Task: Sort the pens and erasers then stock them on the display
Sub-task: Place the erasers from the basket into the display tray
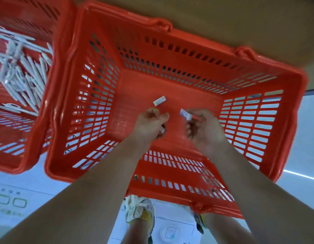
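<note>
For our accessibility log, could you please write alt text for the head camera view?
Both hands reach into a red basket: the right hand pinches a white eraser, the left hand curls round a small white piece, and another eraser lies on the basket floor. A second red basket at left holds white pens.

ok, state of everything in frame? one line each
left hand: curled round a small white item, probably an eraser
right hand: pinches held eraser
loose eraser: lies on the basket floor, untouched
centre basket: upright, both hands inside
left basket: upright, holds pens
pens: white, piled loose, blurred
</note>
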A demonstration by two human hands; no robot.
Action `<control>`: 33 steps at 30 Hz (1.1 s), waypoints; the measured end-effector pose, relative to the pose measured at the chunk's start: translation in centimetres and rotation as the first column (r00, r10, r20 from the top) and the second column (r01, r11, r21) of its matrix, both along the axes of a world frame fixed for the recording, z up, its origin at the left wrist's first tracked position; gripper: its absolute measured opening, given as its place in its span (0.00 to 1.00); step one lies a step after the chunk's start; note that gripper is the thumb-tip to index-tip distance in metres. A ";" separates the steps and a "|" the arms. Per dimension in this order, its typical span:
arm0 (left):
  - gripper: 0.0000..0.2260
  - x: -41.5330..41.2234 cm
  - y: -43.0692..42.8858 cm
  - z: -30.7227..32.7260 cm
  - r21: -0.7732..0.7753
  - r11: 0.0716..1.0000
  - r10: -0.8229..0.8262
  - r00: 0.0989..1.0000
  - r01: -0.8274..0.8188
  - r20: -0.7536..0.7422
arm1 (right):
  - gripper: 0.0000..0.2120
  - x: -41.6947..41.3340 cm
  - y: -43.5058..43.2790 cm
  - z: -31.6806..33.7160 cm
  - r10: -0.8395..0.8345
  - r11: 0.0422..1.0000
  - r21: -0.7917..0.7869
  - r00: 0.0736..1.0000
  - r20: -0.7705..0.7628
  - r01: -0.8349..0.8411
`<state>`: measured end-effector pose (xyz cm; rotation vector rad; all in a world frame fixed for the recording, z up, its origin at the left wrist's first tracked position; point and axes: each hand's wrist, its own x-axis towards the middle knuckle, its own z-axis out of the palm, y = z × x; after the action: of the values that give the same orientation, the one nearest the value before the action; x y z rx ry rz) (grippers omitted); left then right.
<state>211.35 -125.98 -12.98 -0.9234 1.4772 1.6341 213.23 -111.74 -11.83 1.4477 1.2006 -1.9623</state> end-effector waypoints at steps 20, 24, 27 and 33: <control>0.10 -1.2 -1.2 -0.3 -0.336 0.912 -0.329 0.908 0.235 -0.259 | 0.05 -2.5 -0.4 6.5 -0.033 0.996 -0.077 0.999 0.039 0.036; 0.09 -0.6 -1.4 13.0 0.091 0.995 -0.010 0.975 0.031 -0.221 | 0.03 -3.4 -2.6 14.5 0.175 0.984 -0.009 0.980 -0.095 -0.177; 0.11 -1.2 -1.9 22.8 0.312 0.943 0.154 0.984 -0.120 -0.088 | 0.07 -4.2 -3.9 22.7 0.335 0.937 0.000 0.901 -0.277 -0.348; 0.10 -2.6 -3.4 39.7 0.270 0.951 0.196 0.970 -0.154 -0.140 | 0.07 -6.1 -4.3 39.5 0.445 0.892 0.108 0.812 -0.378 -0.439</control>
<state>208.71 -129.43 26.69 -0.8068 1.2766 2.0214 207.13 -116.03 27.68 0.6875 1.5589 -1.9472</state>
